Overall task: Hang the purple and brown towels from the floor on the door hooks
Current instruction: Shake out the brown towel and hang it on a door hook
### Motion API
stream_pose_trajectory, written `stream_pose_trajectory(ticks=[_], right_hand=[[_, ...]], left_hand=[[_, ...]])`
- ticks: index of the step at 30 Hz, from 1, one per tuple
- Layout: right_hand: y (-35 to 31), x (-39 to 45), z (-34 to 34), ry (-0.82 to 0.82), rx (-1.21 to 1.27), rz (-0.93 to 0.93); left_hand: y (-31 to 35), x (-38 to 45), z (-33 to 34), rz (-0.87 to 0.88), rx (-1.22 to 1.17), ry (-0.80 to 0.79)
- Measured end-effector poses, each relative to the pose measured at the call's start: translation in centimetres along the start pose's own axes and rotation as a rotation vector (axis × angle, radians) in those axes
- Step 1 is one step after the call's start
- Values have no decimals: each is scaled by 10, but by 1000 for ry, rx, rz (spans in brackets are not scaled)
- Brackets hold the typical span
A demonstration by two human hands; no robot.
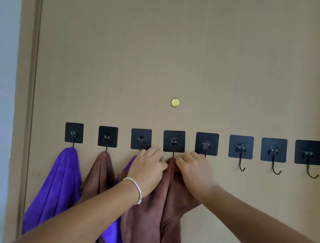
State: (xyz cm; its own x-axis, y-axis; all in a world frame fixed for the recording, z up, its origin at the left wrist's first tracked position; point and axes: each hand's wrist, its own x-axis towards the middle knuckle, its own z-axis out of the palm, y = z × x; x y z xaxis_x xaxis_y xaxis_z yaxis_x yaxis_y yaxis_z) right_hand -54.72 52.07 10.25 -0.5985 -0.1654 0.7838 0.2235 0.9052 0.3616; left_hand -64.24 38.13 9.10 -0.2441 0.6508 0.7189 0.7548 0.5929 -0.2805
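Left hand (147, 170) and right hand (193, 172) both pinch the brown towel (147, 217) between them, at its bunched top just under the fourth hook (174, 142). It looks soft, light and floppy, so gripping that gathered fold near the hook seems best.

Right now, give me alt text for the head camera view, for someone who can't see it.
Both hands, left hand and right hand, grip a brown towel at the fourth hook of eight black door hooks. Left of it hang a purple towel, another brown towel and a second purple towel; the three rightmost hooks are bare.
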Motion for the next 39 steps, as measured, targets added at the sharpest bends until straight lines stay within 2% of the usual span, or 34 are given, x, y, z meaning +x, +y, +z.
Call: stream_pose_trajectory(ticks=[3, 8, 13, 16, 18, 20, 23, 26, 32, 36, 39], right_hand=[[-1, -1, 2, -10, 62, 72], [1, -13, 8, -30, 378, 205], [-9, -38, 23, -157, 365, 136], [-7, -43, 26, -152, 418, 147], [-5, -43, 26, -157, 433, 134], [-5, -45, 26, -175, 430, 125], [-10, -49, 27, -199, 426, 117], [-18, -55, 26, -228, 445, 131], [-30, -74, 17, -304, 482, 238], [-38, -90, 4, -396, 392, 325], [-42, -100, -12, -428, 311, 388]], left_hand=[[4, 1, -9, -51, -47, -91], [0, -4, -14, -112, -189, -152], [15, -8, 3, -219, -708, -258], [29, -9, 15, -402, -1014, -314], [29, -10, 19, -490, -1120, -333], [22, -11, 15, -470, -1070, -351], [13, -16, 4, -356, -790, -350], [13, -25, -6, -278, -549, -242], [16, -25, -1, -124, -620, -23], [15, 4, 9, 12, -434, 94], [18, 24, 9, 104, -238, 81]])
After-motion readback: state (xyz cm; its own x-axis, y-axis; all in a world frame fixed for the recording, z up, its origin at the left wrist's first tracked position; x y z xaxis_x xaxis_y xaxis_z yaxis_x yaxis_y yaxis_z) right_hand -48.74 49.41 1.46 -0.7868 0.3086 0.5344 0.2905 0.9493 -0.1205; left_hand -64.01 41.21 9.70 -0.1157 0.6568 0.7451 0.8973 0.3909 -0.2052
